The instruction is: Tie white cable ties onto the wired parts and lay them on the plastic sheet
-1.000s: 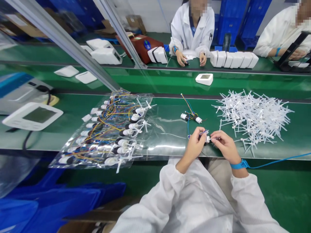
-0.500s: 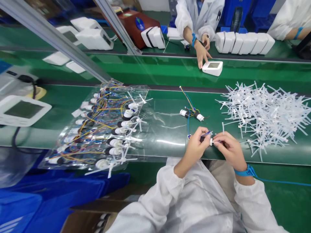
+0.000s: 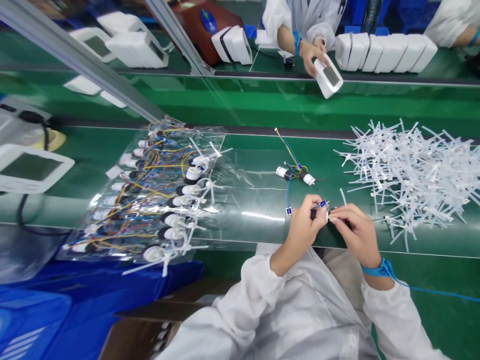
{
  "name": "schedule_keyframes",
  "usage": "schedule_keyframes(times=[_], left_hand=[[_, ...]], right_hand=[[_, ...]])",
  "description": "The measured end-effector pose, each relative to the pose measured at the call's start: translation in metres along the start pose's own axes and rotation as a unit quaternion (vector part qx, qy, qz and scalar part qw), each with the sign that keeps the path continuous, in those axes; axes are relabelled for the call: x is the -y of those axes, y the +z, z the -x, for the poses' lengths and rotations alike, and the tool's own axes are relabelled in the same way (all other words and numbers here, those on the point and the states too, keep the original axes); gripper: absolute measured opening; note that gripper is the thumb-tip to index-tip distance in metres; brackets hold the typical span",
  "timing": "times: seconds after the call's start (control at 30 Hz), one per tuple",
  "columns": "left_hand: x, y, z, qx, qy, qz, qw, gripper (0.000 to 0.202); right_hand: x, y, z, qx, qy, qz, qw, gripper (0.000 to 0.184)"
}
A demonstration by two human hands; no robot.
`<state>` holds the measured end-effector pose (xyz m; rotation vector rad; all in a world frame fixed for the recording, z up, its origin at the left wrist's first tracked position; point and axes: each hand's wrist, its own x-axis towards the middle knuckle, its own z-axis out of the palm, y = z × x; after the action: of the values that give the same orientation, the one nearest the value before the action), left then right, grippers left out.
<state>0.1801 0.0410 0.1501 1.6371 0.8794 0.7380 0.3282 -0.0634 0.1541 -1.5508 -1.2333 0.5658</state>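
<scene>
In the head view my left hand [image 3: 304, 225] grips a small cylindrical pump [image 3: 314, 214] with a black sleeve and a white end, mostly hidden by the fingers. A wire with a blue connector [image 3: 288, 211] trails from beside this hand. Pinched fingers of my right hand [image 3: 354, 230] meet the pump's white end. A thin white tube piece [image 3: 343, 196] sticks up behind those fingers; its other end is hidden. Beyond my hands lie two wired pumps [image 3: 308, 178] on the green bench.
A heap of white branched tube pieces [image 3: 416, 175] lies right. Left, a clear plastic sheet [image 3: 221, 131] carries several wired pumps with tube pieces. A white monitor [image 3: 30, 167] sits far left. Across the bench, a co-worker's hand [image 3: 309, 56] holds a white device [image 3: 329, 77].
My hands stay together at the pump's white end, the right fingers slightly closer over it. The co-worker has lifted and tilted the white device. The whole view has shifted slightly.
</scene>
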Motion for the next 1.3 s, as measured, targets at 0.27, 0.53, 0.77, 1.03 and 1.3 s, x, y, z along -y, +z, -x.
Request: schedule_keyframes(times=[0.27,0.53,0.77,1.03,1.3], left_hand=[[0.001,0.005,0.002,-0.012,0.005,-0.032,0.999,0.014],[0.001,0.007,0.001,-0.009,0.027,-0.052,0.998,0.014],[0.0,0.005,-0.005,-0.044,0.014,0.021,0.999,0.008],[0.004,0.004,-0.004,-0.026,0.026,0.023,0.999,0.014],[0.006,0.002,-0.008,-0.015,0.023,-0.007,1.0,0.024]], right_hand=[[-0.002,0.003,0.0,-0.03,-0.016,-0.01,0.999,0.014],[-0.008,0.003,-0.001,-0.025,-0.022,-0.025,0.999,0.014],[-0.013,0.006,-0.001,-0.04,-0.03,-0.025,0.998,0.012],[-0.013,0.007,-0.002,-0.047,-0.021,-0.021,0.998,0.016],[-0.013,0.013,-0.003,-0.058,-0.023,-0.021,0.998,0.014]])
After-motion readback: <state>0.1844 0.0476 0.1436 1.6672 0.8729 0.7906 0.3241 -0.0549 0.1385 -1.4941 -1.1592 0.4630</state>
